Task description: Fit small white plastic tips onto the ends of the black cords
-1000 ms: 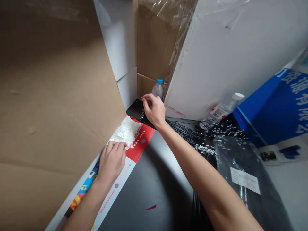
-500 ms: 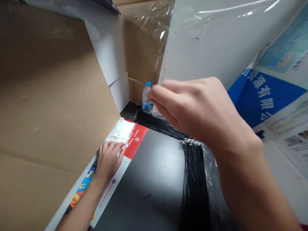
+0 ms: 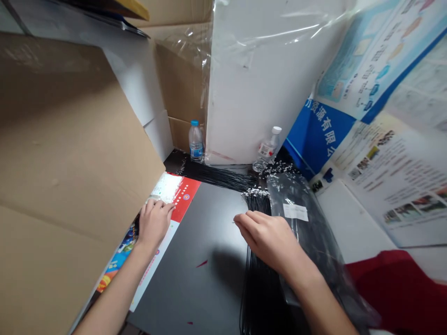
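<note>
My left hand (image 3: pixel 154 223) rests at the near edge of a pile of small white pieces (image 3: pixel 167 187), which lies on a red and white printed sheet (image 3: pixel 190 187). Its thumb and fingers are drawn together at the tips; whatever is between them is too small to name. Above the dark tabletop, my right hand (image 3: pixel 270 239) is closed in a pinch. A tiny pale bit shows at those fingertips. Beneath and behind this hand runs a bundle of thin black wires (image 3: pixel 256 201) with white ends. Another row of black wires (image 3: pixel 220 176) lies along the back.
A large cardboard panel (image 3: pixel 70 153) stands on the left. At the back are a blue-capped bottle (image 3: pixel 196 142) and a white-capped bottle (image 3: pixel 267 151). A clear plastic bag (image 3: pixel 314 237) with a white label lies right of the wires. Small red scraps (image 3: pixel 202 264) dot the dark tabletop (image 3: pixel 181 279).
My right hand has come down from in front of the blue-capped bottle to beside the wire bundle, still pinched. My left hand stays by the white pieces. The view has shifted rightward.
</note>
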Motion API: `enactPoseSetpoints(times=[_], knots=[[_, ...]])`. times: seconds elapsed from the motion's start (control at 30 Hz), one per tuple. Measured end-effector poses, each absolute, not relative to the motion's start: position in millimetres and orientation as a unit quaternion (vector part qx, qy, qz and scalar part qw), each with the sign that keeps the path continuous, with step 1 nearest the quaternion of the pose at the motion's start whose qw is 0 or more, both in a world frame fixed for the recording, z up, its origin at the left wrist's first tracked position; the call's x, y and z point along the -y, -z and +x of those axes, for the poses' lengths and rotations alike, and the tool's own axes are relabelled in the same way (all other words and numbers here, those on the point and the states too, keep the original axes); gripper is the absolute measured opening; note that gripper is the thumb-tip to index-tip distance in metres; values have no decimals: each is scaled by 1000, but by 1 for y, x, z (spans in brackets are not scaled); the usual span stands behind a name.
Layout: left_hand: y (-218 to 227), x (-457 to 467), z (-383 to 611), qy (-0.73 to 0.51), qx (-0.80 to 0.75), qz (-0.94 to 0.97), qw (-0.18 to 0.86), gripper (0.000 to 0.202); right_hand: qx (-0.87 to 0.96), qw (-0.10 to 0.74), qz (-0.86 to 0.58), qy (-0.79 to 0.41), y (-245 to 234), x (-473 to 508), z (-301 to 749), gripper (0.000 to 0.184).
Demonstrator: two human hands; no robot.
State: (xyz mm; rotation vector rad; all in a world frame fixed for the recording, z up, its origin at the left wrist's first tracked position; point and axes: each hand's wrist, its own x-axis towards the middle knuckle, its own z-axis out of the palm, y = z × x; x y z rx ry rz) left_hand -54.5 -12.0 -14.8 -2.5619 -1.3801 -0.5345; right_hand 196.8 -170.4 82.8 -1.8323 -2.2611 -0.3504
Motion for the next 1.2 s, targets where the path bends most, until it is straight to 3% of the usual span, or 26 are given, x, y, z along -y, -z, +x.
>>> enactPoseSetpoints(times=[0.23, 0.43, 0.73, 1.2], knots=[[22, 11, -61, 209, 448, -865, 92, 27, 708, 309, -634, 39, -39, 188, 195, 16], [31, 9, -68, 230, 403, -880, 101, 23, 656, 393, -644, -16, -27, 194, 193, 13], [28, 8, -64, 255, 375, -880, 138, 27, 588, 448, -668, -83, -26, 198, 189, 16], [29, 7, -62, 230, 395, -884, 99, 27, 517, 514, -654, -200, -23, 195, 182, 20]])
